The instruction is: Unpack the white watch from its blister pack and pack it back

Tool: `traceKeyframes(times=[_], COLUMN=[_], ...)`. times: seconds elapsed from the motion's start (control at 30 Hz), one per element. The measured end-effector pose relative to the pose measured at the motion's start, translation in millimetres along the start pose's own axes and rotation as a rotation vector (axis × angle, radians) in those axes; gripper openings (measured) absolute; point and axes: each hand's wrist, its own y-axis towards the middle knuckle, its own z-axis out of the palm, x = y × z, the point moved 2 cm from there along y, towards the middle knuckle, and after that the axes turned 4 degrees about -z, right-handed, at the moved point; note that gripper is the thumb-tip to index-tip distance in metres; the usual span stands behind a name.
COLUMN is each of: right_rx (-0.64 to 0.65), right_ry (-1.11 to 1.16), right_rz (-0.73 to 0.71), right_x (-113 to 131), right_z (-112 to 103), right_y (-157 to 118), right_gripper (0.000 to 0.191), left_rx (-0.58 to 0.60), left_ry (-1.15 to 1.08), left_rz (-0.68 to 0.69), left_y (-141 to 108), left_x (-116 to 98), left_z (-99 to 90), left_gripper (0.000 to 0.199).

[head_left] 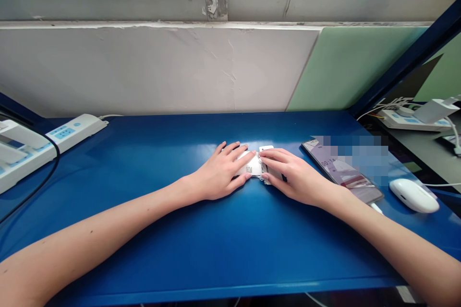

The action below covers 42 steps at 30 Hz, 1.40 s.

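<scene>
A small white item with a printed square code (253,167) lies flat on the blue tabletop (201,244). My left hand (226,171) rests over its left part with the fingers spread. On the right, my right hand (288,170) bends its fingers over a second piece (266,148), white-edged with a grey surface, beside the first. The fingertips of both hands come close together where the two pieces meet. Whether the pieces are joined is hidden by the fingers, and so is what the right fingertips grip, if anything.
A phone (342,172) and a white rounded case (414,195) lie right of my right hand. Power strips stand at the left (77,127) and far right (414,120), with cables. Behind the tabletop rises a pale wall panel (154,67).
</scene>
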Motion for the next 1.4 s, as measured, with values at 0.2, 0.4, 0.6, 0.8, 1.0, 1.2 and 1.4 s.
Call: traceKeyframes(times=[0.2,0.4,0.6,0.8,1.0,1.2,1.4], right_rx=[0.042,0.105,0.123,0.087,0.022,0.017,-0.06], right_ry=[-0.145,-0.263,-0.213,-0.118,0.238,0.328,0.274], right_rz=[-0.011,-0.023,0.004,0.025,0.185,0.227,0.216], right_x=[8.1,15.6,16.5,11.7,-3.9,-6.1,-4.1], right_z=[2.3,7.0,6.3,3.8,1.2,1.8,4.1], right_y=[0.6,0.7,-0.9,-0.8,1.2,2.0,0.0], right_gripper=[0.034,0.04,0.042,0.04,0.035,0.031,0.026], left_rx=[-0.002,0.014,0.02,0.027,0.019,0.005,0.001], left_ry=[0.01,0.035,0.04,0.054,0.052,0.033,0.022], left_rz=[0.003,-0.007,-0.004,0.002,0.002,0.005,0.012], left_y=[-0.1,1.0,0.9,-0.2,0.5,1.3,1.3], left_x=[0.2,-0.8,-1.3,0.0,1.9,1.8,0.9], left_z=[1.6,1.3,0.8,0.9,2.0,3.4,1.9], left_gripper=[0.054,0.054,0.054,0.055,0.055,0.055,0.054])
